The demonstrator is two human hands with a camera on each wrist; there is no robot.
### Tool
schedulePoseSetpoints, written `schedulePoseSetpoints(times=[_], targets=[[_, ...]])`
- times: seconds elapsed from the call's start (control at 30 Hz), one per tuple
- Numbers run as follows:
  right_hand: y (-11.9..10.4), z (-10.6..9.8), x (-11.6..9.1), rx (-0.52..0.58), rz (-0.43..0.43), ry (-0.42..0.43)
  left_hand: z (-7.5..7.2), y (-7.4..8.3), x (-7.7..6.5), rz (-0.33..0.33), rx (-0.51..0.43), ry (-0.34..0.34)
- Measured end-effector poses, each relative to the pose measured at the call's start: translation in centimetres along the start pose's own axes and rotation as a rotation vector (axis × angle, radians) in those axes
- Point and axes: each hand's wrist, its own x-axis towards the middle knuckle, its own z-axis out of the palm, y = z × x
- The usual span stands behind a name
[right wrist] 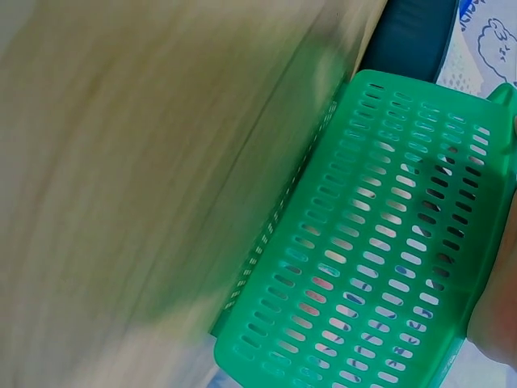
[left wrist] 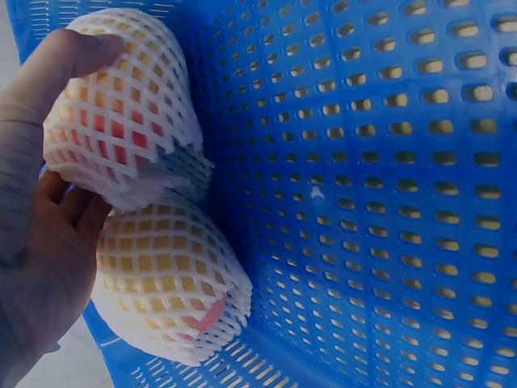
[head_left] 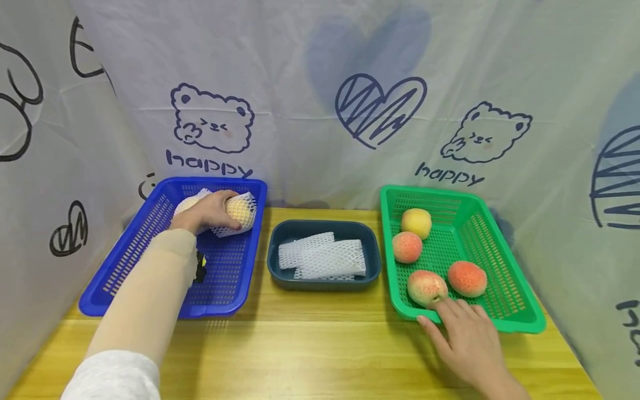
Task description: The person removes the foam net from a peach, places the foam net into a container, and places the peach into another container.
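In the blue basket (head_left: 255, 244), my left hand (head_left: 212, 213) grips a peach in a white foam net (left wrist: 121, 105), thumb on top and fingers beneath. A second netted peach (left wrist: 166, 279) lies right beside it. My right hand (head_left: 467, 339) is at the front rim of the green basket (head_left: 517, 319). Its fingers reach over the rim while the thumb stays outside; the fingertips, partly hidden, are right at a pink-yellow peach (head_left: 426, 287). Also in this basket are a red peach (head_left: 467, 279), a pink peach (head_left: 407, 247) and a yellow one (head_left: 416, 223).
Between the baskets stands a dark teal tray (head_left: 325, 284) holding several white foam nets (head_left: 330, 258). A small black and yellow item (head_left: 200, 266) shows beside the left forearm. Behind the wooden table (head_left: 300, 355) hangs a printed curtain (head_left: 300, 161).
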Motion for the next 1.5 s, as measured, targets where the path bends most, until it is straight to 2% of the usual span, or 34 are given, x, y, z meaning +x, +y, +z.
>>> schedulePoseSetpoints(times=[0.23,0.43,0.5,0.7,0.77,1.03,1.23,1.5], targets=[[-0.2,0.2,0.3,0.01,-0.008,0.014,-1.0,0.3,-0.9,-0.024,-0.104,0.002],[-0.3,0.3,0.4,0.01,-0.005,0.003,-2.3,0.7,-0.9,0.048,0.074,0.052],[-0.3,0.3,0.4,0.011,-0.003,0.001,-2.8,1.0,-0.9,0.072,0.087,0.073],[-0.2,0.3,0.3,0.007,0.001,0.005,-3.8,2.7,-1.7,0.118,0.078,0.124],[-0.2,0.3,0.2,0.006,0.006,0.004,-4.1,3.4,-2.1,0.116,0.069,0.133],[-0.3,0.2,0.0,0.007,0.004,0.011,-4.9,6.6,-4.6,0.167,0.054,0.18],[-0.2,0.0,0.0,0.006,0.023,-0.008,-4.8,9.2,-7.3,0.267,0.043,0.218],[-0.5,-0.1,0.1,0.013,0.024,-0.015,-3.1,11.7,-11.2,0.515,0.04,0.259]])
